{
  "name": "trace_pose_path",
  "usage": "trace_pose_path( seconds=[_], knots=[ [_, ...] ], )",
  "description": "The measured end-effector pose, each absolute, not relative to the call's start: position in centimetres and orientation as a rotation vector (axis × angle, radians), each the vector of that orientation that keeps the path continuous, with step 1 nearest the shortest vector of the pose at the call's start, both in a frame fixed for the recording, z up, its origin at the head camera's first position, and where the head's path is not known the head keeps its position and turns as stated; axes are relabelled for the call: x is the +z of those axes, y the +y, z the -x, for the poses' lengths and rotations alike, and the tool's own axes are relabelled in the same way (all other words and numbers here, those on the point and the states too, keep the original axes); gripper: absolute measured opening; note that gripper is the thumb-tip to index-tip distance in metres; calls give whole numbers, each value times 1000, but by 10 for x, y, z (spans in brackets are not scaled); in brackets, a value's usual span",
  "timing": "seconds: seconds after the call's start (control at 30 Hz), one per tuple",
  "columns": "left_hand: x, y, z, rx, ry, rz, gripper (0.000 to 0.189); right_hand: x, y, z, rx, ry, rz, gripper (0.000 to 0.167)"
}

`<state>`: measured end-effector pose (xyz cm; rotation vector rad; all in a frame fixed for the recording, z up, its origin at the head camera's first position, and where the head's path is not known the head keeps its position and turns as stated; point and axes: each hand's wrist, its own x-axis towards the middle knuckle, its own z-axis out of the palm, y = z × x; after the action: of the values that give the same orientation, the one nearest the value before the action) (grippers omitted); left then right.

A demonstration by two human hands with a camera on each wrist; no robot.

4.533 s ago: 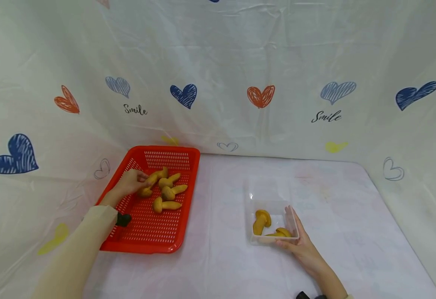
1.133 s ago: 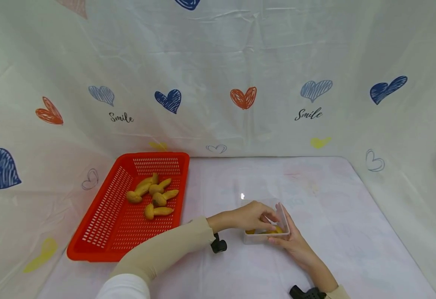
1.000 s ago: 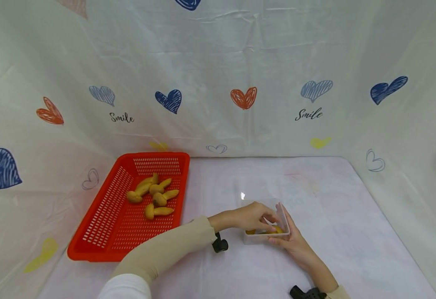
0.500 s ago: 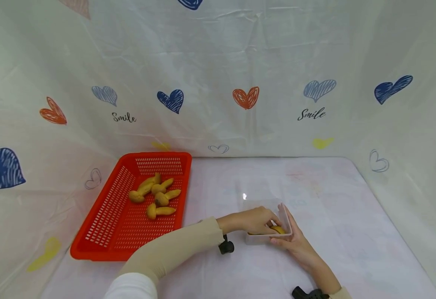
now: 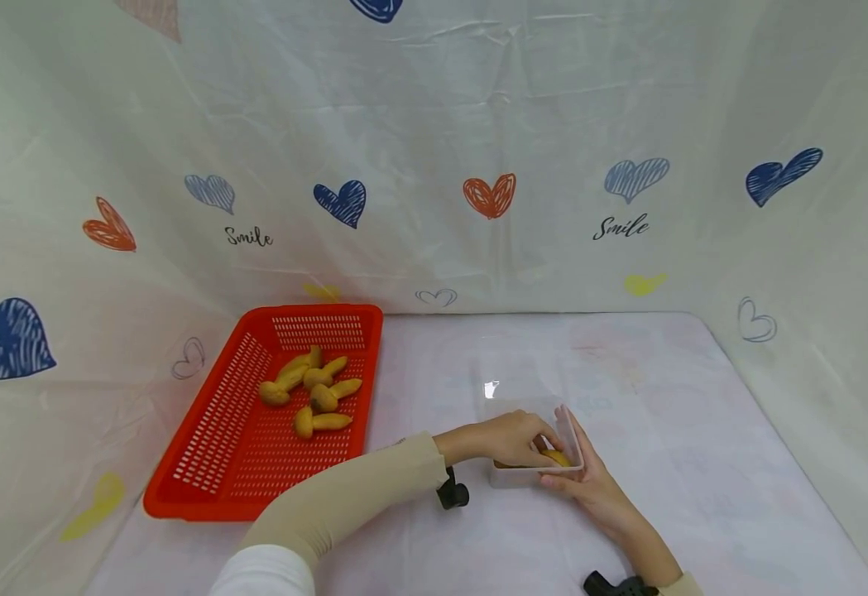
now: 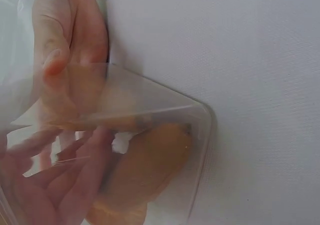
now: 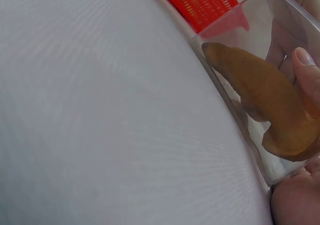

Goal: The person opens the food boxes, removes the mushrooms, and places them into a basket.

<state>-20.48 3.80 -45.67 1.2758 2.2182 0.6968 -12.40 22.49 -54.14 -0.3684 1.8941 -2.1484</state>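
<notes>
My left hand (image 5: 519,439) reaches into a clear plastic box (image 5: 515,478), fingers bent down around a yellow-brown mushroom (image 7: 265,92); its thumb (image 7: 306,70) lies against the mushroom in the right wrist view. Part of another mushroom shows beneath it in the left wrist view, through the clear wall. My right hand (image 5: 590,484) holds the box at its right side, thumb at the front and fingers up along the side wall. The left hand hides most of the box's inside in the head view. The box's clear lid (image 5: 511,381) stands open behind it.
A red perforated basket (image 5: 255,476) stands on the left of the white-covered table (image 5: 627,397). Several mushrooms (image 5: 322,422) lie in it, towards its far right. A white curtain with printed hearts (image 5: 419,124) hangs behind the table.
My left hand has moved from the basket to the box with a mushroom, then lowered further inside over the last second. The right hand keeps holding the box. The head view has shifted slightly.
</notes>
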Motion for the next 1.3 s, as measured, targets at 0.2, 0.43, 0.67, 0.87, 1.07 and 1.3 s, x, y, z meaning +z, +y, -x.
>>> trace_pose_path(
  seconds=[0.2,0.43,0.67,0.87,1.07,1.3],
  knots=[
    [-456,38,203,707,2233,-1220,28,-541,224,124,-2157,1899,374,109],
    [-452,37,203,727,2218,-1166,28,-542,224,123,-2159,1908,376,108],
    [-450,36,207,802,2189,-1128,30,-542,225,124,-2152,1919,365,107],
    [-449,36,207,863,2210,-1109,30,-541,224,124,-2157,1913,337,107],
    [-446,33,207,956,2201,-1105,30,-541,224,125,-2156,1909,327,106],
    [-436,28,206,1037,2179,-1124,32,-541,224,124,-2153,1893,333,105]
  ],
)
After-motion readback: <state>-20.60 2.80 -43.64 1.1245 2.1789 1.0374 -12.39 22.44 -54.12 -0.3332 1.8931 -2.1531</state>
